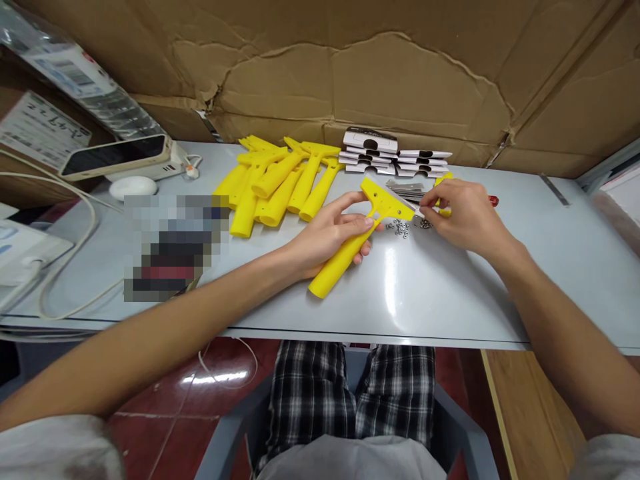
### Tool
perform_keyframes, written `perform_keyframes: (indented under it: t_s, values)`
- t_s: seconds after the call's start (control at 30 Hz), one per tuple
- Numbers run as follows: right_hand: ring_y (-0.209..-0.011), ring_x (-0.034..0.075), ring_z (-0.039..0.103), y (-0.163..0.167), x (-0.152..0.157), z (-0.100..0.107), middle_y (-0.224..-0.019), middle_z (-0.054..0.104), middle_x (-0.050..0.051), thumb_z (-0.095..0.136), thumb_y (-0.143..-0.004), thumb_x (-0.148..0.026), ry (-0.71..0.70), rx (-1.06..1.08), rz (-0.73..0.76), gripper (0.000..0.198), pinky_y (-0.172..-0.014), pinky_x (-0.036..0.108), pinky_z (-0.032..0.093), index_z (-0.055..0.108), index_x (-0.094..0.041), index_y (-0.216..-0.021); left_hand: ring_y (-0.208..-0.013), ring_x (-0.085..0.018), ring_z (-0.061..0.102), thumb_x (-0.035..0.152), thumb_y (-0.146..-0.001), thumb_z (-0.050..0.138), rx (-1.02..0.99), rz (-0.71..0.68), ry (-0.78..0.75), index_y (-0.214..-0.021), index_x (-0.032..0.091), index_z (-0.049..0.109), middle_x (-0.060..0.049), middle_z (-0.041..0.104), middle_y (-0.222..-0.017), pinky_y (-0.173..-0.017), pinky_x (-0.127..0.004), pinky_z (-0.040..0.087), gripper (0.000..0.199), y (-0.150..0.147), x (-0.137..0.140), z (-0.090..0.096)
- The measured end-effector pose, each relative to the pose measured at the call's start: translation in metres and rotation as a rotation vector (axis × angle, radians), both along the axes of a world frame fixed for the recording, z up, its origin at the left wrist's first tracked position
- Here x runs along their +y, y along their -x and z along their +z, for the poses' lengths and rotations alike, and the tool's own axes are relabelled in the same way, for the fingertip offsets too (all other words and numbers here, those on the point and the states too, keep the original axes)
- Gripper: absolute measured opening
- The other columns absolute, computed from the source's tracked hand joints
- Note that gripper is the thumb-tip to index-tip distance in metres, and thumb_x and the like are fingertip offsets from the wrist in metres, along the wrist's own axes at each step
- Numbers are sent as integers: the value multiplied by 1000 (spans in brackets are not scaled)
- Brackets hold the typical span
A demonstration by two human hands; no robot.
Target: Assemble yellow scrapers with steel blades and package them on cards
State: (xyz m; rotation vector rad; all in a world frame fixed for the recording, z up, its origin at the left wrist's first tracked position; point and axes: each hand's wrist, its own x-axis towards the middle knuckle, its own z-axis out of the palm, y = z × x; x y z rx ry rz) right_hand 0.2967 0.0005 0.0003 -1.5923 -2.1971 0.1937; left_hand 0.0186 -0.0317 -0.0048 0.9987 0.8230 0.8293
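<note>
My left hand (333,233) is wrapped round the handle of a yellow scraper (343,263), whose wide head points up and away to the right. A thin metal blade (400,200) lies along the head's outer edge. At the blade's right end, the fingers of my right hand (457,210) are pinched together on it. Small metal nuts or screws (400,228) lie in a loose heap just under the head. Behind it rests a stack of metal blades (407,191). A yellow piece (443,180) and a red tip (493,200) show partly from behind my right hand.
Several yellow scraper handles (273,180) are piled at the back, beside stacked white blade packs (370,150). A phone (117,157) leans on a white charger at left, near cables and a blurred patch. A cardboard wall (360,80) closes off the table's back (450,293).
</note>
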Motion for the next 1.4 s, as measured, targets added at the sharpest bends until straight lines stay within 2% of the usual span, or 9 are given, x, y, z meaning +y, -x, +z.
perform_keyframes:
  t_s: [0.1, 0.17, 0.23, 0.37, 0.63, 0.83, 1.13, 1.3, 1.4]
  values:
    - [-90, 10, 60, 1, -4, 7, -106, 70, 9, 65, -97, -31, -36, 190, -26, 24, -86, 26, 47, 79, -12, -103, -58, -12, 68, 25, -96, 81, 5, -31, -16, -138, 23, 55, -7, 76, -102, -48, -24, 55, 49, -4, -8, -2]
    - [-97, 12, 63, 8, -10, 9, -111, 70, 11, 67, -99, -37, -49, 318, 24, 28, -84, 26, 51, 79, -13, -106, -58, -12, 68, 30, -94, 85, 17, -40, -69, -140, 23, 55, -7, 75, -103, -47, -25, 56, 55, -7, -13, -4]
    - [-109, 14, 64, 20, -19, 8, -118, 68, 11, 71, -98, -39, -89, 399, 116, 27, -92, 29, 55, 81, -15, -104, -58, -12, 69, 34, -93, 87, 34, -37, -128, -141, 23, 55, -5, 73, -104, -47, -25, 57, 59, -8, -17, -6]
    - [-126, 16, 62, 42, -36, 4, -128, 65, 9, 75, -98, -38, -175, 465, 250, 21, -120, 39, 54, 83, -19, -98, -57, -11, 69, 39, -94, 85, 62, -36, -206, -140, 25, 58, -3, 68, -105, -47, -26, 59, 55, -9, -22, -9]
    - [-129, 16, 61, 47, -39, 0, -132, 65, 8, 76, -97, -41, -102, 518, 186, 23, -125, 41, 54, 85, -21, -100, -56, -12, 70, 41, -95, 84, 62, -66, -211, -138, 24, 58, -3, 68, -106, -44, -25, 58, 53, -10, -25, -8]
    - [-129, 16, 63, 45, -33, -7, -133, 65, 10, 76, -95, -44, 0, 611, 163, 29, -114, 36, 59, 85, -18, -105, -55, -12, 70, 40, -94, 85, 54, -69, -210, -140, 23, 59, -3, 68, -103, -44, -25, 57, 55, -11, -23, -9]
    - [-121, 14, 65, 52, -36, -6, -126, 67, 11, 76, -89, -45, 81, 731, 131, 34, -94, 25, 59, 81, -13, -97, -56, -11, 68, 40, -96, 82, 79, -55, -228, -138, 24, 59, -4, 68, -108, -43, -25, 57, 51, -11, -23, -13]
    - [-103, 10, 67, 57, -37, -8, -115, 68, 11, 79, -85, -49, 190, 850, 123, 43, -94, 24, 62, 72, -8, -97, -56, -11, 68, 46, -94, 85, 72, -67, -233, -135, 23, 58, -4, 67, -107, -41, -24, 55, 54, -11, -22, -14]
    - [-96, 9, 67, 57, -37, -9, -111, 68, 10, 81, -83, -50, 251, 883, 108, 47, -87, 23, 62, 66, -8, -100, -55, -10, 67, 49, -93, 86, 75, -87, -229, -134, 21, 56, -2, 65, -101, -40, -23, 54, 58, -10, -20, -14]
